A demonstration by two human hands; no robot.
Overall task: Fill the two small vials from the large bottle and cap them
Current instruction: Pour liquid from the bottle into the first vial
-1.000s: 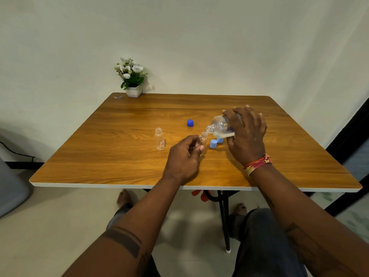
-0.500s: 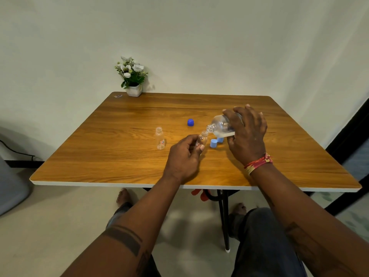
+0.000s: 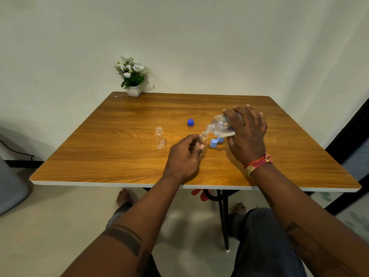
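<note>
My right hand (image 3: 247, 134) grips the large clear bottle (image 3: 220, 124), tipped on its side with its open mouth pointing left and down. Its mouth meets the neck of a small clear vial (image 3: 203, 138), which my left hand (image 3: 184, 155) pinches between thumb and fingers, tilted toward the bottle. A second small vial (image 3: 160, 137) stands upright and uncapped on the table, left of my hands. Two light blue caps (image 3: 213, 143) lie under the tipped bottle. A dark blue cap (image 3: 190, 122) sits farther back.
The wooden table (image 3: 119, 156) has a white front edge near me. A potted white flower (image 3: 132, 76) stands at its back left corner against the wall. My legs and the table's black leg show below.
Both hands hold almost the same pose; the bottle stays tipped at the vial's neck.
</note>
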